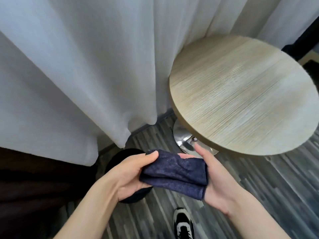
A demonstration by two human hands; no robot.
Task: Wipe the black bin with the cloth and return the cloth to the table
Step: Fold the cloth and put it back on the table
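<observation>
A folded dark blue cloth [174, 173] is stretched between both hands in the lower middle of the head view. My left hand [127, 173] grips its left end, thumb on top. My right hand [215, 183] has its fingers under and inside the right end, thumb pointing up. The black bin [119, 157] stands on the floor right beneath my left hand, mostly hidden by hand and cloth. The round light-wood table [241, 94] is to the upper right of the hands, its top bare.
White curtains [77, 66] hang across the back and left, reaching the floor beside the bin. The table's chrome base [183, 137] stands just beyond the cloth. The floor is grey striped carpet [259, 178]. A black and white shoe [183, 223] shows at the bottom.
</observation>
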